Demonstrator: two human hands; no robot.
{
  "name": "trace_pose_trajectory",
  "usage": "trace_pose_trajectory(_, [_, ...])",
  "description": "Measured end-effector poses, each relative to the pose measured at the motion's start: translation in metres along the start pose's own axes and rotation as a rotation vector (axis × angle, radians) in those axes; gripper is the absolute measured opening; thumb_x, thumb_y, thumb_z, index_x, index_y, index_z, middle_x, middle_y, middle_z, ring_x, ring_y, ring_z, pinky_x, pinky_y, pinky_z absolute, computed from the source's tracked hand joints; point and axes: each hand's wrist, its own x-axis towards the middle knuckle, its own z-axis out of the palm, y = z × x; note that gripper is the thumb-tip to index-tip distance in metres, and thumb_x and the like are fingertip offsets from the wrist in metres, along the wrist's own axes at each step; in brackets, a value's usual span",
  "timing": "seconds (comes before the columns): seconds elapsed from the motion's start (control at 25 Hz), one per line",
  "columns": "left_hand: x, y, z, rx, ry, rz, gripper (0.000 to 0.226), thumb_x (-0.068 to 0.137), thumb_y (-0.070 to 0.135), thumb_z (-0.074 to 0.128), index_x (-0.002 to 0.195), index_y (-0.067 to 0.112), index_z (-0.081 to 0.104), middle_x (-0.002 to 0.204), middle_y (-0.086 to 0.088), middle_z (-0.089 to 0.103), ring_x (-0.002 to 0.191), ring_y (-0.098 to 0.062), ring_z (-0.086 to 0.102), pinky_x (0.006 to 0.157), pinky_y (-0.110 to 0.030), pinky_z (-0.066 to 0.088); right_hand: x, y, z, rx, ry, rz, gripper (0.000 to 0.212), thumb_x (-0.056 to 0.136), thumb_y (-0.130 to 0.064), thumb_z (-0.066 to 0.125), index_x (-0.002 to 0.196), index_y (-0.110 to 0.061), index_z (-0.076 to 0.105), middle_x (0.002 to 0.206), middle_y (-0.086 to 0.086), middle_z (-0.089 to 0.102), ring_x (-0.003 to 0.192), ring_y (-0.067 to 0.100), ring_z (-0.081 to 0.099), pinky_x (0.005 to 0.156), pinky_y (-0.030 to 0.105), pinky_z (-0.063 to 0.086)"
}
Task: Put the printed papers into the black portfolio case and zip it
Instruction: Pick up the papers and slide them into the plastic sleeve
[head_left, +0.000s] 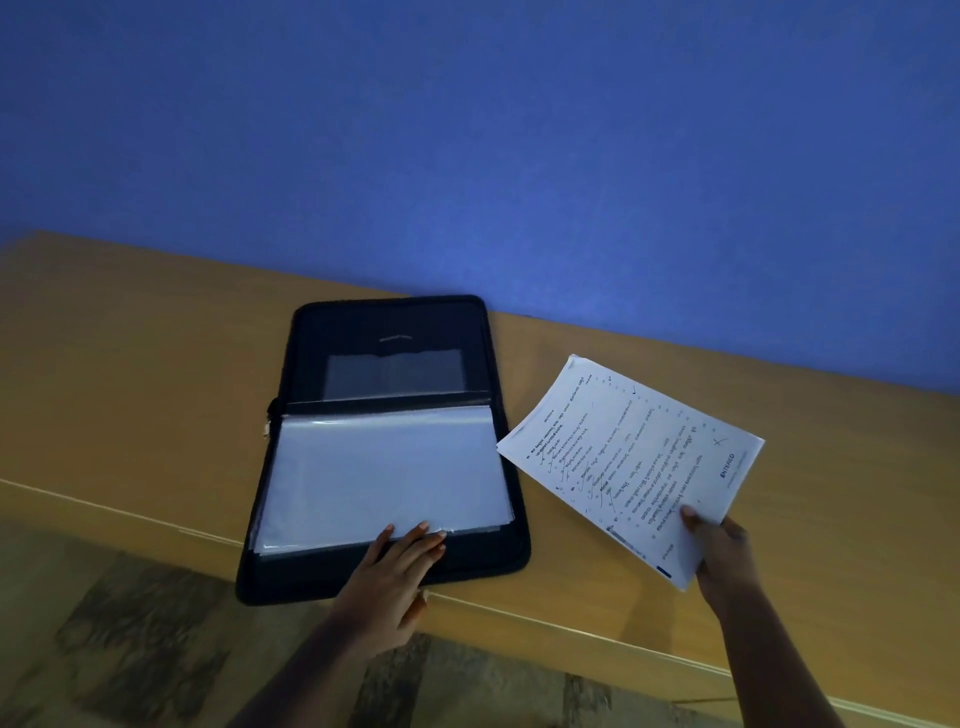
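Note:
The black portfolio case (311, 358) lies unzipped and spread flat on the wooden table (130, 405), its near end overhanging the front edge. Clear plastic sleeves (384, 473) cover its near half; the far half shows a black inner pocket. My left hand (395, 577) rests flat on the near edge of the sleeves, fingers spread. A stack of printed papers (634, 462) with handwritten ticks hovers to the right of the case, above the table. My right hand (719, 551) pinches the stack's near corner, thumb on top.
A blue wall (467, 130) rises directly behind the table. The table's front edge (571, 623) runs diagonally from left to lower right. Patterned floor (130, 623) shows below it. A zipper pull (267, 426) sits at the case's left side.

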Motion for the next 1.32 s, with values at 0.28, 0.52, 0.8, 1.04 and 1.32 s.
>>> trace_pose_trajectory(0.28, [0.079,0.036,-0.031,-0.105,0.151,-0.438,0.055,0.088,0.064,0.039,0.118,0.024,0.063,0.115,0.008,0.064,0.108,-0.015,0.060,0.097,-0.039,0.039,-0.012,-0.006,0.002,-0.001,0.029,0.011,0.031,0.095,-0.003,0.056,0.126,0.001,0.054,0.115,0.016,0.063,0.090,0.030,0.063,0.082,0.046,0.051])
trace_pose_trajectory(0.52, [0.143,0.066,-0.032,-0.155,-0.172,-0.771,0.074,0.078,0.072,0.054,0.124,0.014,0.049,0.123,-0.005,0.053,0.118,-0.025,0.049,0.095,-0.040,0.041,-0.002,-0.009,-0.007,0.012,0.042,0.011,0.030,0.094,-0.003,0.056,0.124,0.001,0.055,0.107,0.013,0.066,0.090,0.030,0.063,0.090,0.052,0.049])
trace_pose_trajectory(0.8, [0.140,0.063,-0.036,-0.384,-0.090,-0.853,0.018,0.091,0.028,0.058,0.100,0.016,0.067,0.099,0.000,0.070,0.091,-0.019,0.065,0.080,-0.030,0.049,0.017,-0.018,-0.014,0.010,-0.003,0.039,0.031,0.095,-0.003,0.056,0.125,0.002,0.055,0.113,0.016,0.065,0.099,0.036,0.061,0.095,0.057,0.047])
trace_pose_trajectory(1.04, [0.143,0.068,-0.055,-0.407,-0.052,-0.845,0.018,0.088,0.015,0.056,0.106,0.011,0.059,0.092,-0.007,0.067,0.082,-0.024,0.065,0.067,-0.031,0.054,0.034,-0.029,-0.010,-0.036,-0.052,0.046,0.020,0.095,-0.005,0.055,0.115,-0.004,0.059,0.113,0.014,0.065,0.094,0.029,0.064,0.094,0.053,0.048])
trace_pose_trajectory(1.32, [0.145,0.074,-0.064,-0.271,-0.035,-0.867,0.015,0.089,0.018,0.052,0.075,0.012,0.054,0.072,-0.001,0.056,0.065,-0.016,0.053,0.059,-0.026,0.043,0.045,-0.034,-0.006,-0.099,-0.087,0.053,0.031,0.095,-0.004,0.054,0.125,0.005,0.057,0.117,0.018,0.064,0.105,0.037,0.060,0.098,0.056,0.047])
